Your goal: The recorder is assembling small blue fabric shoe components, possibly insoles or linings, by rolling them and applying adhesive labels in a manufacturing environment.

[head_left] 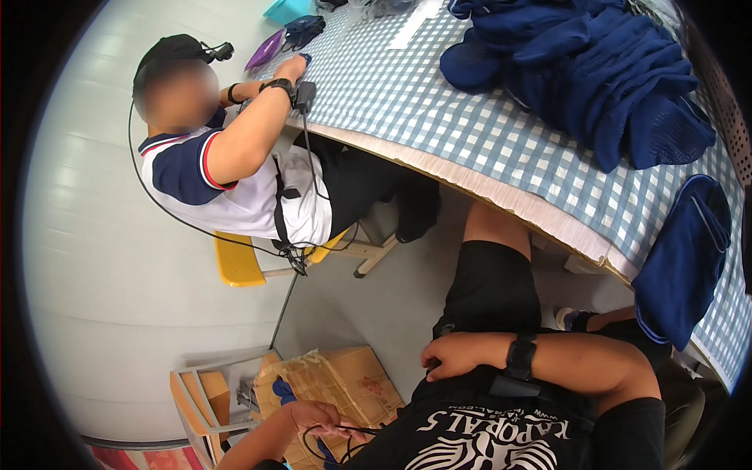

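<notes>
Low at the left, my left hand [319, 419] has its fingers closed around a thin black cable [313, 448] that loops in front of my shirt. My right hand [458, 356] rests at my lap, by the black shorts [493, 290], its fingers loosely bent and nothing visible in them. A dark blue fabric piece [681, 262] with pale edge stitching lies partly over the table edge, beyond my right forearm. Farther back, a large heap of dark blue mesh fabric pieces [587, 74] sits on the checked tablecloth [392, 86]. Neither hand touches the fabric.
A co-worker [251, 164] sits at the far left on a yellow chair [239, 262], hands at the table with small dark fabric. A purple item [266, 48] lies near them. An open cardboard box [345, 384] and a wooden stool [200, 395] stand by my left hand.
</notes>
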The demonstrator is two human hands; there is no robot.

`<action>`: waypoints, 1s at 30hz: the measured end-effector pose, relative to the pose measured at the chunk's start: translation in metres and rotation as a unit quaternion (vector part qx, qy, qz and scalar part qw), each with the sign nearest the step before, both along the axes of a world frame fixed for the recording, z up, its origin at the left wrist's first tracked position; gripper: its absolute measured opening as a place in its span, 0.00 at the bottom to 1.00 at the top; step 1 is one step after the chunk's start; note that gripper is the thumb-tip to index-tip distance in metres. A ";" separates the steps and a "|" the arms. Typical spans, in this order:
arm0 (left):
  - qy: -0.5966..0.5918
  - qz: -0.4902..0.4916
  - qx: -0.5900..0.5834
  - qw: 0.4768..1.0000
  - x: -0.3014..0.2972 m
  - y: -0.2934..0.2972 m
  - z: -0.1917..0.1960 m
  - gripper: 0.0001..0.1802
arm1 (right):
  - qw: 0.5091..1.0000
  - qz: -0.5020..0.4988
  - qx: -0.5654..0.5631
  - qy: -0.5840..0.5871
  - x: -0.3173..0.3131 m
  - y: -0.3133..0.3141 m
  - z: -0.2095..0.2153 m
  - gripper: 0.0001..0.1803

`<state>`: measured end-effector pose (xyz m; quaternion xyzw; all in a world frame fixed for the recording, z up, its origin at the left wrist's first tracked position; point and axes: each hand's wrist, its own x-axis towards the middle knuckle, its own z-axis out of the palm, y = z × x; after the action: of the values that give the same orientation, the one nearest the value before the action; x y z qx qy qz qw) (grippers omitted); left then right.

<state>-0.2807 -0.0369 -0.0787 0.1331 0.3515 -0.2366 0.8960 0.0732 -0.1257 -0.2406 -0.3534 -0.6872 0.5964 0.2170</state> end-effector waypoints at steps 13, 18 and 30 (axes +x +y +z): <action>0.020 0.114 0.019 0.993 -0.027 -0.006 -0.025 0.11 | 1.000 -0.015 -0.019 0.010 0.014 -0.001 0.001 0.22; 0.033 0.105 -0.043 0.993 -0.014 -0.011 -0.036 0.12 | 0.999 -0.016 -0.027 0.011 0.015 -0.001 0.005 0.22; 0.073 -0.723 0.483 0.488 0.106 -0.071 -0.003 0.16 | 0.999 -0.031 0.021 0.002 0.023 -0.005 0.001 0.21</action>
<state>-0.1743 -0.1077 -0.0821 0.7347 0.2550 -0.6034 0.1764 0.0964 -0.1306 -0.2401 -0.3689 -0.6874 0.5759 0.2444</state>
